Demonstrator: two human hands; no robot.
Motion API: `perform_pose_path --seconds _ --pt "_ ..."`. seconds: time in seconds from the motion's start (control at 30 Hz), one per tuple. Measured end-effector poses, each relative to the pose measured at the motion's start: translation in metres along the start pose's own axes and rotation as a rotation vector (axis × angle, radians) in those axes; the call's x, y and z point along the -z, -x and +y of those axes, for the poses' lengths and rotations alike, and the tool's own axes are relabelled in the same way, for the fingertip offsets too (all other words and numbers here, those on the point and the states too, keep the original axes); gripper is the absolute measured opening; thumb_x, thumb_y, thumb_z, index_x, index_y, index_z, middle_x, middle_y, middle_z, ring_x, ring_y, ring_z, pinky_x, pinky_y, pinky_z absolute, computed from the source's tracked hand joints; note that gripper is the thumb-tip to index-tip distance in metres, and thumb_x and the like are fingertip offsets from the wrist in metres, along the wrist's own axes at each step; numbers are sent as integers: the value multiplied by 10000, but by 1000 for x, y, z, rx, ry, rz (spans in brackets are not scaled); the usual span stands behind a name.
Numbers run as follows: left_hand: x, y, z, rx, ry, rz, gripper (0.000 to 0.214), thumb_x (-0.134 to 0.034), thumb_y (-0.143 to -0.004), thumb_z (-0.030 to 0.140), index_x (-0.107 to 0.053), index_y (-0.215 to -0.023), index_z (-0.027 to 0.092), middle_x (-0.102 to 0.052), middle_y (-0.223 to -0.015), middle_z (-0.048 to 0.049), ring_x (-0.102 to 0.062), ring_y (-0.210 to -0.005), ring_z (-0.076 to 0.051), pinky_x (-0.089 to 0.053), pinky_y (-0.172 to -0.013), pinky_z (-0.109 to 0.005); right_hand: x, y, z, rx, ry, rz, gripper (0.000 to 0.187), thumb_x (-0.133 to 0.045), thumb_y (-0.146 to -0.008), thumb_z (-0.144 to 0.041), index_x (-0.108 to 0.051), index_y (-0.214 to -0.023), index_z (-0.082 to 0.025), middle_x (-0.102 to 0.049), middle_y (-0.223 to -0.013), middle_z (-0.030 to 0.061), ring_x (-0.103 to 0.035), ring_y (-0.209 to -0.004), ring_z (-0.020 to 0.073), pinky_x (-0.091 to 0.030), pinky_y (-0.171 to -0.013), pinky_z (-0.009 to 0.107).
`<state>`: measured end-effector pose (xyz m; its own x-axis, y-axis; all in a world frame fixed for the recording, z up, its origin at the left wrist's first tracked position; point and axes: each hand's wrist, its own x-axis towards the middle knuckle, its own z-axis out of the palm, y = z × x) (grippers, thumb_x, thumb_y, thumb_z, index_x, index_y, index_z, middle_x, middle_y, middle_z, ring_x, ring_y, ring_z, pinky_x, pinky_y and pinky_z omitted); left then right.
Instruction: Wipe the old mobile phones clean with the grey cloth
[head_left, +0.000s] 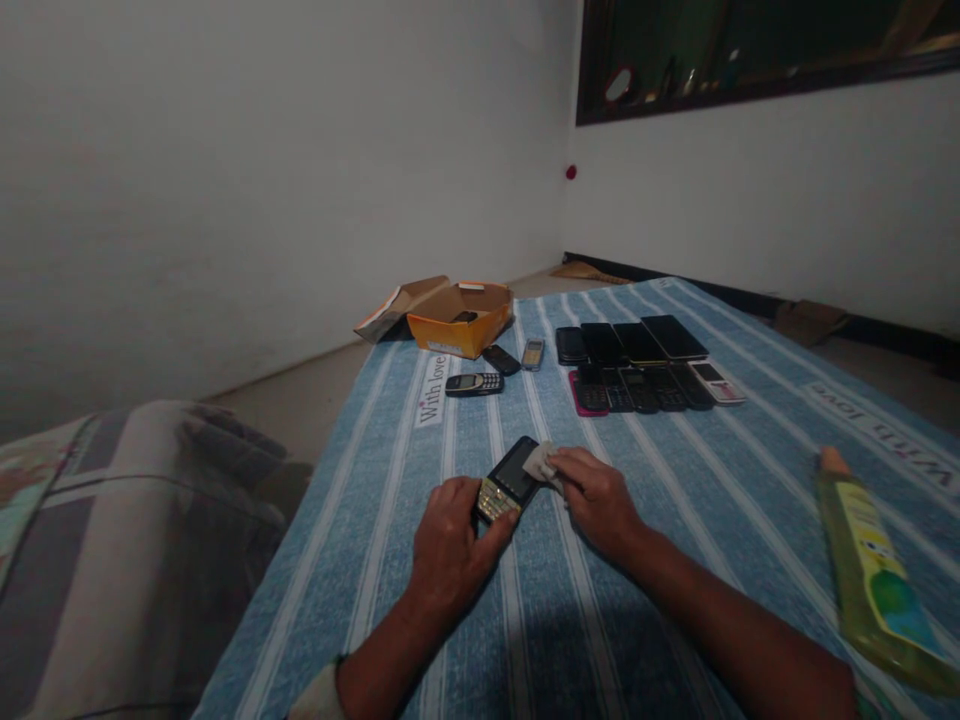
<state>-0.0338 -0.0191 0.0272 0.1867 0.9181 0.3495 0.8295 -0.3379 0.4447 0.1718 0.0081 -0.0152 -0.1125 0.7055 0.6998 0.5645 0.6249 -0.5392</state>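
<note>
My left hand [456, 540] is closed around the lower end of a keypad mobile phone [511, 474], thumb along its bottom edge. The phone has a dark screen and gold-coloured keys, and it lies tilted to the right just above or on the cloth; I cannot tell which. A pale, crumpled cloth [541, 462] is pinched in my right hand [596, 500] and touches the upper right side of the phone's screen. Beyond the hands lie a dark Nokia-style keypad phone [474, 384], a black phone [501, 360] and a small silver phone [533, 353].
An open orange cardboard box [457, 330] stands at the far left, a dark item inside. Several phones lie in two rows at the right, among them a black smartphone [673, 337]. A bottle of yellow liquid [874, 570] lies at the right on the blue striped cloth [390, 470].
</note>
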Motion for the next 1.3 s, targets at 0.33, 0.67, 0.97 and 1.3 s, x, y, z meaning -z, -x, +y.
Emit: perform_pose_path --seconds 0.33,0.67,0.97,1.3 --pt "-11 4 -6 -79 -64 41 366 -661 -730 305 -617 -1069 171 -661 -951 -94 -590 -872 -274 -508 -778 -406 -14 20 -40 417 243 -84 247 -456 -921 -70 -679 -1025 -95 -713 -1057 188 -660 -1074 269 -531 -940 388" --pt "-6 2 1 -46 -67 13 321 -671 -704 300 -633 -991 159 -656 -914 -82 -590 -863 -271 -508 -752 -397 -2 0 -6 170 302 -139 294 -451 -889 -49 -683 -1028 -162 -702 -1100 150 -659 -1030 237 -534 -891 372" --pt "-9 4 -6 -85 -64 31 381 -690 -703 301 -632 -1038 131 -658 -915 -94 -585 -853 -273 -514 -768 -418 -16 -34 -15 -79 283 -365 276 -488 -864 -48 -700 -965 -194 -703 -967 72 -649 -890 189 -482 -787 267" --pt "-10 4 -7 -69 -54 48 411 -703 -684 315 -641 -1050 137 -674 -906 -98 -603 -852 -278 -530 -753 -419 -23 -44 0 -250 14 -285 421 -461 -726 25 -755 -918 -208 -729 -932 48 -664 -888 171 -485 -807 249"
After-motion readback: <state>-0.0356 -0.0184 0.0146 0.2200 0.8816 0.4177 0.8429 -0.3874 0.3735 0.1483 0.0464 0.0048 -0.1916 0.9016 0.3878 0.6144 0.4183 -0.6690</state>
